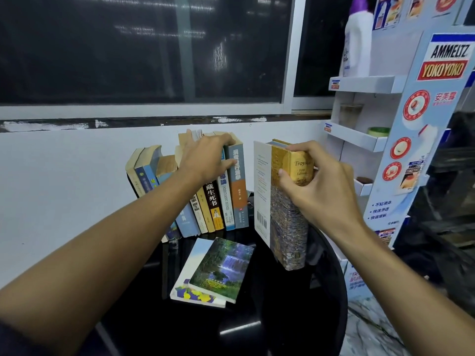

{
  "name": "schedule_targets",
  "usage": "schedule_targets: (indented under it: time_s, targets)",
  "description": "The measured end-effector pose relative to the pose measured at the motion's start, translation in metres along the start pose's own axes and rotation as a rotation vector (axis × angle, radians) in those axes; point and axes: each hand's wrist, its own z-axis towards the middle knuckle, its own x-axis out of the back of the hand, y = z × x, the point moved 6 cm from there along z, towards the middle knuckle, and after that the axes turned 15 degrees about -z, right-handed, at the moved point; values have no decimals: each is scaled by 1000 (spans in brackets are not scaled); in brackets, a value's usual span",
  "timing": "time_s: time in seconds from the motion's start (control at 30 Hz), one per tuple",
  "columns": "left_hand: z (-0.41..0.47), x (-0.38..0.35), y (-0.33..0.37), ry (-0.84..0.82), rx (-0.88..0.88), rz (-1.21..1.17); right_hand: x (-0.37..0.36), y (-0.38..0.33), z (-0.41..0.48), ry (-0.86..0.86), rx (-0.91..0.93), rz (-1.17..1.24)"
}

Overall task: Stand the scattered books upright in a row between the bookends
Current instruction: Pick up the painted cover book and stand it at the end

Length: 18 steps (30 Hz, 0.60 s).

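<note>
Surface: round glossy black table point(282, 317).
Left hand point(208, 160): curled over leaning paperback row point(218, 201).
Right hand point(321, 186): grips thick gold-spined book point(288, 227), right of row.

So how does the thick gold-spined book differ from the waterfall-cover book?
The thick gold-spined book is held upright, gripped at its top by the right hand; the waterfall-cover book lies flat on another flat book, untouched. The gold-spined one is far thicker. Neither is in the row yet.
</note>
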Motion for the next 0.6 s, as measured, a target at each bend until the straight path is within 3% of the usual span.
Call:
schedule_targets:
  time_s: [0.6]
  targets:
    - [3,4,-4,14,-19,-96,-70,17,44,91,36,23]
